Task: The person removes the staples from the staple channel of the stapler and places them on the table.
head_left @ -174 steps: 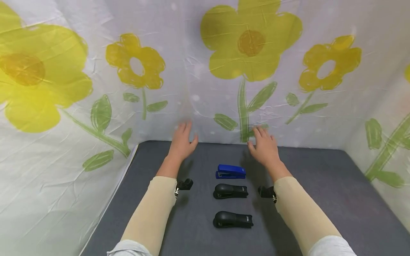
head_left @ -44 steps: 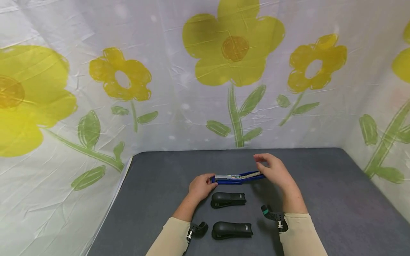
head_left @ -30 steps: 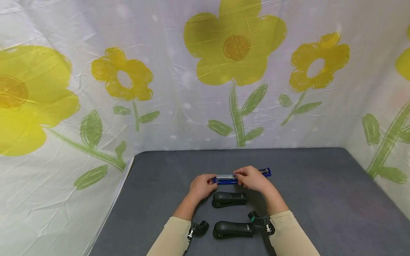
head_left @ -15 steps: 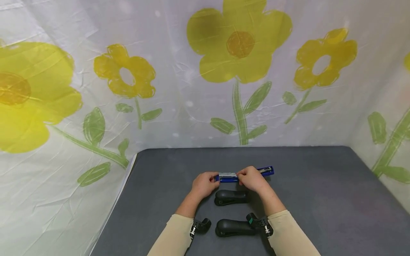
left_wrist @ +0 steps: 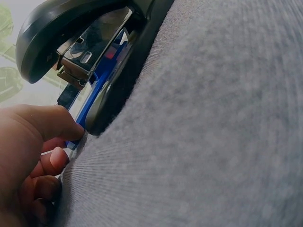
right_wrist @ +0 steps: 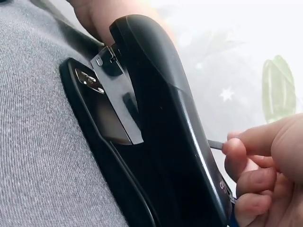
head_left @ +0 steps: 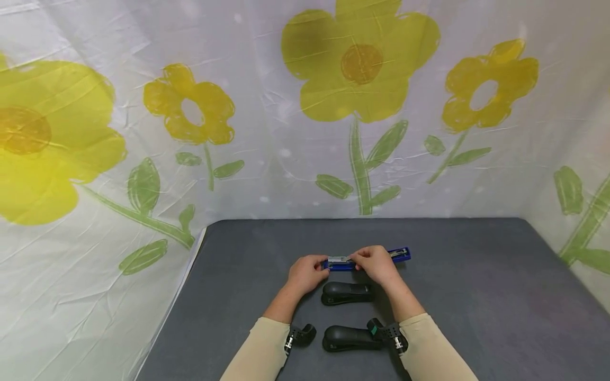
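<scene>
A blue stapler (head_left: 340, 268) lies unfolded on the dark cloth, its top half swung back to the right and its silver staple channel exposed. My left hand (head_left: 305, 274) pinches the stapler's left end between thumb and fingers. Over the channel, my right hand (head_left: 378, 266) pinches a thin grey metal strip (right_wrist: 216, 144) between thumb and index finger; most of it is hidden, and I cannot tell whether it is a row of staples or a stapler part. Just in front sits a black stapler (head_left: 346, 293), which blocks much of the blue one in both wrist views.
Another black stapler (head_left: 350, 338) lies nearer to me, partly behind the right wrist camera (head_left: 381, 329). Grey cloth (head_left: 457, 296) covers the tabletop. A white curtain with yellow flowers (head_left: 361, 63) hangs along the back and sides.
Earlier the blue stapler was closed and both hands were away. Its top then got swung open; my right hand left it for the channel and has lately shifted slightly left with the strip.
</scene>
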### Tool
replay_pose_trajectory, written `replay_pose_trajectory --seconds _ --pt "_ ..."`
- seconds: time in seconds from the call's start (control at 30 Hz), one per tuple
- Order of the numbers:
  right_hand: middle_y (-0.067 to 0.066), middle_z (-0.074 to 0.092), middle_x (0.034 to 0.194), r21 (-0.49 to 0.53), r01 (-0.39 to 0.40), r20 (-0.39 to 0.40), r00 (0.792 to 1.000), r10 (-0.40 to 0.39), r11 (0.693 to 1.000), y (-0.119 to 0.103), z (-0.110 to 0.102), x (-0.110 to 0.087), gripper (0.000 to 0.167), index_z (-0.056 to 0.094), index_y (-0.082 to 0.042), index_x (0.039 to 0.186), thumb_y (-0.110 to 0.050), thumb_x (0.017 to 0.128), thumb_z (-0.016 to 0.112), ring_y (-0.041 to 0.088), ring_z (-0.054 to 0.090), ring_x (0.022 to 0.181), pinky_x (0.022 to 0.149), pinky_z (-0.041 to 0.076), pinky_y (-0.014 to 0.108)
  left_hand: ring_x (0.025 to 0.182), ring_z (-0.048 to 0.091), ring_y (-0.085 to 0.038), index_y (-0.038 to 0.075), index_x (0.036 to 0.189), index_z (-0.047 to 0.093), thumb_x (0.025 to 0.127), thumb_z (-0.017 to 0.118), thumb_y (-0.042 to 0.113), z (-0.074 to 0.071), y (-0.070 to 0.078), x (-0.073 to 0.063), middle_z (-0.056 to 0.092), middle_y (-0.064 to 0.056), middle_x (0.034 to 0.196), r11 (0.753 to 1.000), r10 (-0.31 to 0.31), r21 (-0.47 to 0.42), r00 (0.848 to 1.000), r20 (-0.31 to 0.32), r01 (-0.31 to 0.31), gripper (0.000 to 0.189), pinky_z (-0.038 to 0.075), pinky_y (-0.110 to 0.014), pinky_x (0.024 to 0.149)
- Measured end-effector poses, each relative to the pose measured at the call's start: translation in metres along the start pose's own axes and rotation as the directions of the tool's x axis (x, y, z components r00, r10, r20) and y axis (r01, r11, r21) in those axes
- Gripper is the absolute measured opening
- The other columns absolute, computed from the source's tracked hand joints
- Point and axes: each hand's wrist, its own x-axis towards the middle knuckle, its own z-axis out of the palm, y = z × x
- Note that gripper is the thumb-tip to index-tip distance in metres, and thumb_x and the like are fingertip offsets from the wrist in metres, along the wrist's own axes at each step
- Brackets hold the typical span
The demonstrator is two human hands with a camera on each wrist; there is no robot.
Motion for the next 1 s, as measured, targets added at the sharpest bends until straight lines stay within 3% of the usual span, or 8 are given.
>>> replay_pose_trajectory --seconds 0.27,0.53,0.77,1.0 --pt "0.004 0.074 0.093 -0.071 0.065 -0.066 0.995 -0.07 0.995 0.0009 0.0054 -0.0006 0.015 0.079 -0.007 0.102 -0.02 0.098 0.072 0.019 0.066 0.082 0.071 0.053 0.04 0.049 0.041 -0.009 0.017 0.131 0.072 0.095 0.073 0.024 -0.0003 0.0006 -0.0007 0.049 0.008 0.06 1.0 0.019 -0.005 1.0 -0.015 -0.019 0.036 0.031 -0.027 0.05" --pt "0.008 0.075 0.097 -0.084 0.112 -0.126 0.984 -0.122 0.99 0.0066 0.0066 0.0024 0.011 0.079 -0.004 0.101 -0.013 0.094 0.077 0.025 0.069 0.089 0.077 0.055 0.045 0.048 0.041 -0.008 0.017 0.129 0.073 0.096 0.073 0.025 0.0005 0.0 -0.0001 0.048 0.008 0.059 1.0 0.021 -0.006 1.0 -0.018 -0.021 0.034 0.03 -0.026 0.049" --pt "0.013 0.075 0.109 -0.025 0.095 -0.078 0.992 -0.096 0.995 0.0076 0.0075 0.0034 0.023 0.077 -0.001 0.115 -0.012 0.094 0.075 0.029 0.07 0.098 0.081 0.056 0.044 0.048 0.04 -0.008 0.018 0.126 0.074 0.094 0.073 0.023 0.0002 -0.0005 0.0003 0.048 0.008 0.059 0.999 0.033 -0.014 0.999 -0.025 -0.033 0.032 0.029 -0.026 0.049" --pt "0.015 0.074 0.112 -0.134 0.132 -0.026 0.99 -0.137 0.982 0.0056 0.0077 0.0033 0.02 0.078 -0.001 0.114 -0.006 0.094 0.074 0.032 0.069 0.104 0.083 0.056 0.045 0.049 0.04 -0.008 0.017 0.129 0.073 0.094 0.073 0.024 0.0007 -0.0012 0.0004 0.048 0.009 0.06 0.999 0.033 -0.005 0.999 -0.024 -0.033 0.035 0.029 -0.026 0.05"
